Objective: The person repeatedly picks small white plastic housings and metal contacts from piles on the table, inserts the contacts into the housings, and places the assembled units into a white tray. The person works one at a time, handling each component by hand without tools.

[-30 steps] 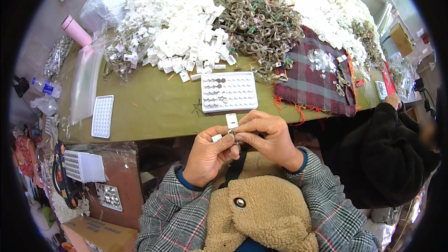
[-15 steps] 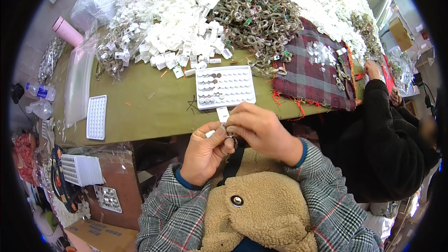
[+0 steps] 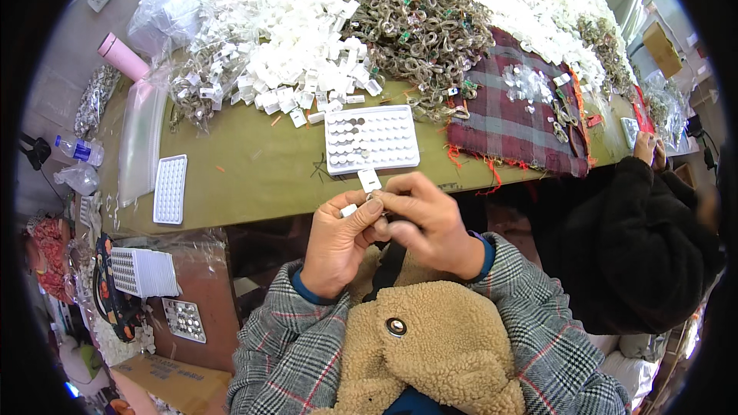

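Note:
My left hand [image 3: 336, 244] and my right hand [image 3: 427, 224] meet just in front of the table edge, thumbs and fingertips pinched together. Between them is a white plastic piece [image 3: 370, 178], which sticks up past the fingertips. A second small white block [image 3: 348, 210] shows above my left fingers. Whatever else lies between the fingertips is mostly hidden. Just beyond sits a white tray [image 3: 400, 163] with rows of small round pieces, a few of them dark.
Heaps of white plastic pieces [image 3: 284, 54] and looped grey cables [image 3: 423, 19] cover the far table. A plaid cloth [image 3: 492, 127] lies right, near a co-worker in black [image 3: 623, 246]. Another white tray [image 3: 170, 188], a pink tumbler [image 3: 123, 58] and stacked trays [image 3: 146, 271] are at left.
My right thumb has moved out from the other fingers, and less of the grey looped strand shows between my hands. The co-worker's hands have drawn together farther right.

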A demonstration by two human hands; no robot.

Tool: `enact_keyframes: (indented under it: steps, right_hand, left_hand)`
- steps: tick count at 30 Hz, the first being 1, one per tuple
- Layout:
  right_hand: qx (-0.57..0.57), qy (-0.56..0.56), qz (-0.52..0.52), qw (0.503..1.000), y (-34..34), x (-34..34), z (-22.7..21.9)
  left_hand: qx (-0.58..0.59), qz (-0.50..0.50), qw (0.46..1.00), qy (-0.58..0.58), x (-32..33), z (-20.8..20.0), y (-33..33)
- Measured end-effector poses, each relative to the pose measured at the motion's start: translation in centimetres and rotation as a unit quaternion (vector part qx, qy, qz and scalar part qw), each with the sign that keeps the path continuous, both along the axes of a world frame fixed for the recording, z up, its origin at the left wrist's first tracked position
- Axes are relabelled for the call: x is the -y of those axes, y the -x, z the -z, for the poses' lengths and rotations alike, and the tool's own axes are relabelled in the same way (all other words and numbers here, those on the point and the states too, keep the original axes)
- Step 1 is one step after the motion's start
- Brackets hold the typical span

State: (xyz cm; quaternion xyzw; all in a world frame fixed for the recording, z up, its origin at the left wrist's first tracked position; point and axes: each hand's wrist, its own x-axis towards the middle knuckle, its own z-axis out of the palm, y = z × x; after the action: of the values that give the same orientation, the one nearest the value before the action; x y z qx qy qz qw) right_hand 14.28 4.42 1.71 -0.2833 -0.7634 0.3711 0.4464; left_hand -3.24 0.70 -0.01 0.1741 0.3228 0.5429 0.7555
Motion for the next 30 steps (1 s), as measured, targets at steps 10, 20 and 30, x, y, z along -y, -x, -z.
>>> enact_keyframes:
  steps: [10,20,30]
  right_hand:
    - [-0.040,0.323,0.017,0.945,-0.6,-1.1,-0.6]
    - [0.059,-0.172,-0.004,0.983,-2.1,-1.8,-1.1]
    - [0.053,-0.326,0.099,0.939,-6.3,-2.4,0.3]
  left_hand:
    - [-0.017,0.116,0.993,0.016,-0.3,0.4,-0.5]
    - [0.211,0.122,0.967,0.075,-1.4,1.2,-1.1]
    - [0.162,0.202,0.959,0.112,-3.6,-0.2,-5.6]
